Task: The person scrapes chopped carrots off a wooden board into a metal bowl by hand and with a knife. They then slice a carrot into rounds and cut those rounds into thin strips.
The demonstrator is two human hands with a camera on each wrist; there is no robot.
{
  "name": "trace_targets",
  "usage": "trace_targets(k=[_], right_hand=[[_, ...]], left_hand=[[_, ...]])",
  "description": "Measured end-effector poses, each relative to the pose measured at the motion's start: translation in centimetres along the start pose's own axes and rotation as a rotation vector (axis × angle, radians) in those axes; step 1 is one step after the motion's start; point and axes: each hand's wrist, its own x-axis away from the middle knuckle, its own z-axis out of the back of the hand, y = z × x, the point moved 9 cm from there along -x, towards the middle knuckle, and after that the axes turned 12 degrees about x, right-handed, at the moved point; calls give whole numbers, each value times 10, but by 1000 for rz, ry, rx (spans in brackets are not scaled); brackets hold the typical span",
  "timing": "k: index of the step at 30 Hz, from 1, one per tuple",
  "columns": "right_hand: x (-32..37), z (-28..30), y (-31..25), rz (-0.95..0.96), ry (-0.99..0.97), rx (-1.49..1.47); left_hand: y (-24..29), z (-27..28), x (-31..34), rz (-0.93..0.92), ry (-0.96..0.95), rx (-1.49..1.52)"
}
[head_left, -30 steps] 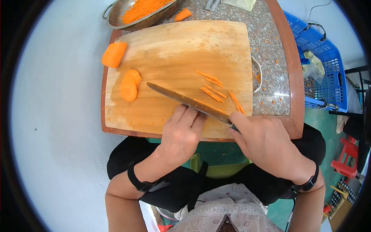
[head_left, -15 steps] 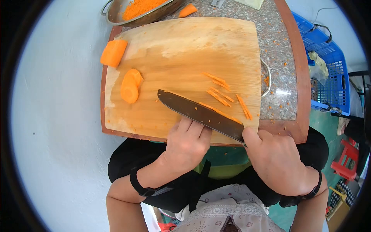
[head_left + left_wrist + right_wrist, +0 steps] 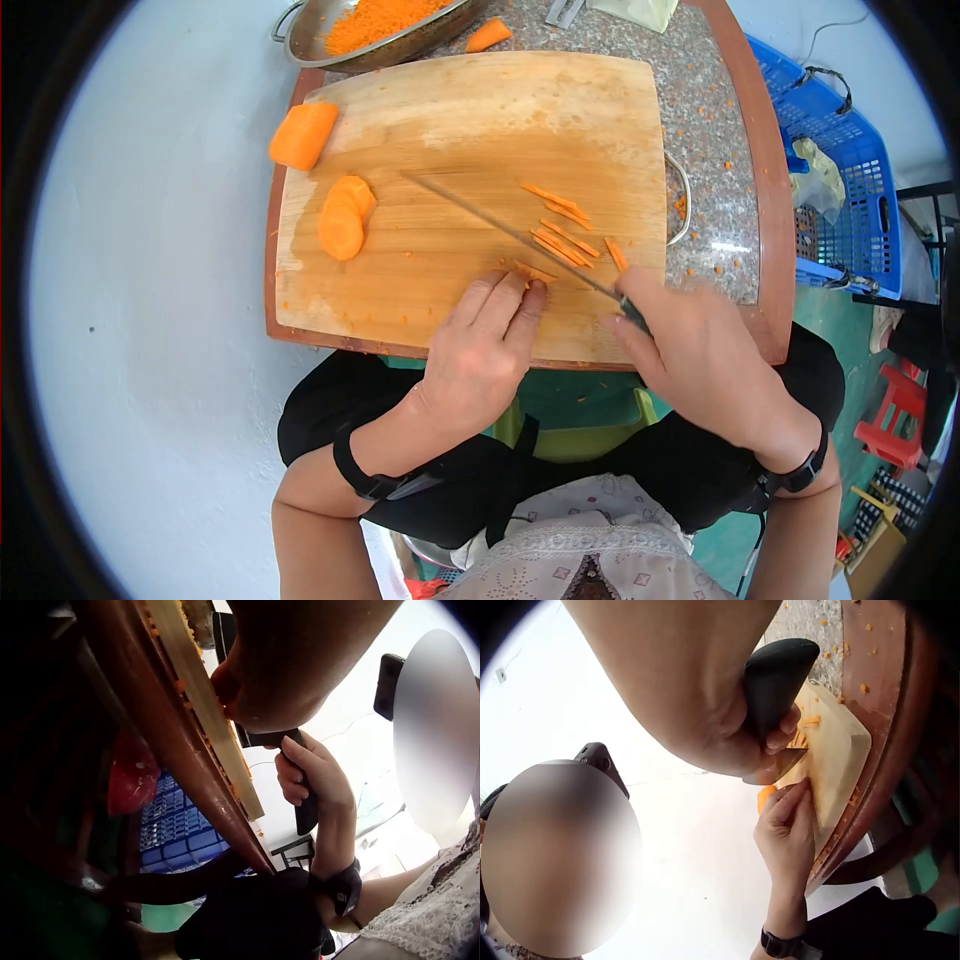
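My right hand (image 3: 705,365) grips the dark handle (image 3: 780,682) of the knife (image 3: 500,225), its blade seen nearly edge-on over the board and slanting up to the left. Near the front edge of the cutting board (image 3: 460,110), my left hand (image 3: 480,345) has bent fingertips around a small carrot piece (image 3: 537,271), mostly hidden under them. Thin carrot strips (image 3: 568,238) lie right of and beneath the blade line. Overlapping carrot slices (image 3: 341,232) rest on the board's left part, and a thick carrot chunk (image 3: 303,136) sits at its upper left edge.
A metal pan (image 3: 400,50) of shredded carrot stands behind the board, beside another carrot piece (image 3: 488,35). The board has a metal handle (image 3: 684,200) on its right. Crumbs dot the stone tabletop (image 3: 705,130). A blue basket (image 3: 850,165) stands right of the table.
The blade has turned from showing its flat side to nearly edge-on, and its tip is further up the board. A strip formerly along the blade is no longer there; more strips lie grouped beside it.
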Motion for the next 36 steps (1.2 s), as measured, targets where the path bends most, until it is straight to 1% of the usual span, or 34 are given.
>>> trace_targets(k=[3, 9, 15, 21, 24, 27, 30, 33, 36], right_hand=[[10, 0, -7, 67, 18, 26], [21, -4, -9, 75, -35, 62], [24, -5, -15, 71, -66, 233], [5, -9, -25, 134, -56, 218], [-5, -12, -15, 58, -70, 145], [-7, -1, -5, 13, 27, 0], [1, -1, 0, -62, -93, -67], [12, -1, -7, 0, -104, -28], [18, 0, -15, 58, -10, 47]], left_hand=[[0, -2, -1, 3, -46, 5], [2, -5, 0, -14, -75, 19], [2, -5, 1, 4, -87, 23], [-1, -3, 3, 14, -65, 38], [1, -2, -1, -18, -43, 19], [0, -2, 4, -25, -39, 23], [0, -3, 4, -36, -16, 28], [0, -3, 5, -41, -13, 18], [1, -3, 5, -44, -14, 15]])
